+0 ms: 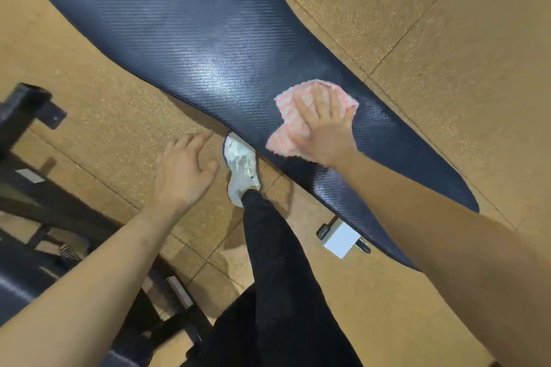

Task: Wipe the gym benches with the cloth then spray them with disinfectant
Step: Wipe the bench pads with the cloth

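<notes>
Right hand: the right hand (323, 134) lies flat on the cloth (283, 140), palm down. Its fingers (319, 101) are straight and a little spread. It presses the cloth and does not curl around it.

Left hand: the left hand (185, 170) holds nothing. Its fingers are relaxed and slightly apart, and it hangs in the air over the floor, just beside the near edge of the bench. It touches neither the bench nor the cloth.

Cloth: it is pink with a white check pattern and a little crumpled. It lies on the bench top, under the right hand. Its edges show beyond the fingertips and on the side toward the left hand. It is well apart from the left hand.

Bench: the bench (185, 39) has a long dark pad with a fine woven texture. There is a shiny patch near the cloth, between the two hands.

Person: a white shoe (241, 167) and a black trouser leg (274, 247) stand right at the bench edge, between the two arms.

Under the bench: a white block (338, 240) shows below the near end of the pad.

Floor: the floor (432, 39) is of tan speckled tiles.

Left side: a dark metal frame (26, 116) of another machine stands there.
</notes>
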